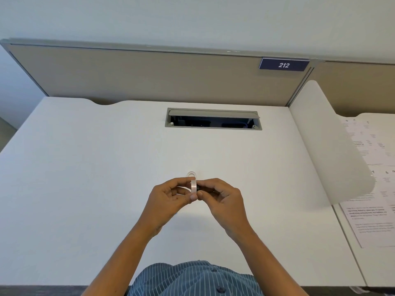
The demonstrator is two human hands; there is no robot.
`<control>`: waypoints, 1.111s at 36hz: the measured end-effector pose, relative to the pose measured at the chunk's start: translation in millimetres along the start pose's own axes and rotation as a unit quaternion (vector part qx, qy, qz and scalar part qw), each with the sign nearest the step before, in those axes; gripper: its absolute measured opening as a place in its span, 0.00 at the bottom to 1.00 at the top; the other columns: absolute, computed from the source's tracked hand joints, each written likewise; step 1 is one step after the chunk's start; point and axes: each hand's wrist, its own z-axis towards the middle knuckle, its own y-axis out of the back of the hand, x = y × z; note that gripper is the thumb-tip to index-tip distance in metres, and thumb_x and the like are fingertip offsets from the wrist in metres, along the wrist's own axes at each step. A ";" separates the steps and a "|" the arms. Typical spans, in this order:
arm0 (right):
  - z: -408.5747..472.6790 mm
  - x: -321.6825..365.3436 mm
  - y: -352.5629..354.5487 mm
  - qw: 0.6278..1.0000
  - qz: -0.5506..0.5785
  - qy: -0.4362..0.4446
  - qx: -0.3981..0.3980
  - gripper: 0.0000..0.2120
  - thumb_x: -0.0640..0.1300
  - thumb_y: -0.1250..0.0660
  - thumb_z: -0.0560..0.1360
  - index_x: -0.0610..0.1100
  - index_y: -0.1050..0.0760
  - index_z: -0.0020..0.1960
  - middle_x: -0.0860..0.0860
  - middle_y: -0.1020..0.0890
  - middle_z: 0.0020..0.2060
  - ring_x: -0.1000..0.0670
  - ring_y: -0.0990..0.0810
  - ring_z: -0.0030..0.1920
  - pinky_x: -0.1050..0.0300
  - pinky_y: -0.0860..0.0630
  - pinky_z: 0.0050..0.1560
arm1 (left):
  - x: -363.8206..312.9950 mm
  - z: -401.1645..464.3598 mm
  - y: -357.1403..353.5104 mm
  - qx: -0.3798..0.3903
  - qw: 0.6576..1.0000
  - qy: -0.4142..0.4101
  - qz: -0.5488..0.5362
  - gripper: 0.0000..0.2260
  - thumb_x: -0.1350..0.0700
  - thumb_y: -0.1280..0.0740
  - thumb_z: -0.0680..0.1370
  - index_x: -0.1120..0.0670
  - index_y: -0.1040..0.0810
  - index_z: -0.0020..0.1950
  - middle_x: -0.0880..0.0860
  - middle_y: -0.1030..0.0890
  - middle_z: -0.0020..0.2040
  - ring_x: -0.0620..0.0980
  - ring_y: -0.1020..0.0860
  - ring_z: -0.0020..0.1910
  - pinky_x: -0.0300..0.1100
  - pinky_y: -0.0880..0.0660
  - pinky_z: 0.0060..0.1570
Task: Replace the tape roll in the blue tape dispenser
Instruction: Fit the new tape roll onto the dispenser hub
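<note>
Both hands meet above the middle of the white surface [106, 167], held clear of it, with the tape roll [193, 186] caught between them. The roll is a clear ring seen edge-on, standing upright, its flat faces turned left and right. The left hand [168, 199] has its grip pressed together on the roll: the thumb tip lies against the near, lower edge and the forefinger curls over the far, upper edge, so the ring sits right at the fingertips and not in the palm. The right hand [222, 201] pinches a small dark piece [198, 187] that sits against the right face of the roll, at its centre; its thumb and forefinger close on that piece, and the thumb tip touches the left thumb tip just below the ring. Whether the dark piece is already inside the roll's hole cannot be told.

Just beyond the hands, on the surface, lies a second clear ring [191, 174], faint against the white. The blue dispenser cannot be made out.

Farther off, a cable hatch [213, 118] is set in the surface with its lid raised. Behind it stands a beige partition [149, 77] bearing a dark plate marked 212 [283, 65]. To the right, a frosted divider [327, 150] stands between this surface and printed papers [372, 221] on the neighbouring one.
</note>
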 end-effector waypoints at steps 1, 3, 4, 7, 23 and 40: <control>0.2 0.2 0.3 1.000 0.002 -0.002 0.001 0.14 0.30 0.24 0.77 0.43 0.12 0.59 0.49 0.10 0.53 0.45 0.11 0.53 0.48 0.13 0.57 | 0.1 -0.1 -0.4 0.000 1.000 0.000 0.001 0.19 0.49 0.18 0.72 0.43 0.13 0.62 0.50 0.11 0.56 0.53 0.12 0.52 0.35 0.16 0.50; 0.2 0.6 0.7 1.000 0.008 -0.007 0.002 0.14 0.30 0.24 0.77 0.44 0.12 0.59 0.49 0.10 0.53 0.45 0.11 0.53 0.48 0.14 0.58 | -0.1 -0.5 -1.4 0.001 1.000 0.001 -0.002 0.18 0.53 0.18 0.73 0.44 0.13 0.62 0.51 0.11 0.55 0.53 0.12 0.51 0.35 0.16 0.49; 0.1 0.7 0.8 1.000 0.012 -0.012 0.001 0.14 0.31 0.24 0.77 0.44 0.12 0.59 0.49 0.10 0.53 0.45 0.11 0.53 0.48 0.14 0.58 | -0.7 -0.8 -1.8 0.001 1.000 0.002 -0.004 0.18 0.54 0.19 0.73 0.45 0.13 0.62 0.52 0.11 0.55 0.52 0.12 0.50 0.35 0.17 0.49; -0.1 1.0 1.4 0.999 0.035 -0.029 -0.004 0.14 0.31 0.23 0.77 0.44 0.12 0.58 0.49 0.10 0.52 0.45 0.10 0.53 0.49 0.13 0.58 | -1.8 -1.0 -2.1 0.003 1.000 0.004 -0.004 0.18 0.56 0.19 0.74 0.46 0.13 0.62 0.52 0.11 0.55 0.53 0.12 0.50 0.36 0.17 0.50; -0.7 6.0 7.0 0.996 0.071 -0.047 0.002 0.12 0.30 0.22 0.75 0.41 0.12 0.56 0.46 0.09 0.49 0.45 0.09 0.51 0.56 0.14 0.55 | -8.0 -4.2 -3.8 0.012 1.000 -0.019 0.020 0.21 0.48 0.21 0.71 0.46 0.13 0.64 0.51 0.11 0.53 0.50 0.12 0.49 0.32 0.18 0.50; -0.7 3.0 10.7 0.997 0.063 -0.035 0.001 0.11 0.30 0.22 0.75 0.41 0.10 0.54 0.46 0.10 0.49 0.43 0.10 0.50 0.48 0.13 0.57 | -7.9 -7.0 -8.6 0.012 0.999 -0.010 0.030 0.20 0.48 0.21 0.73 0.46 0.13 0.65 0.48 0.12 0.52 0.48 0.12 0.49 0.32 0.18 0.50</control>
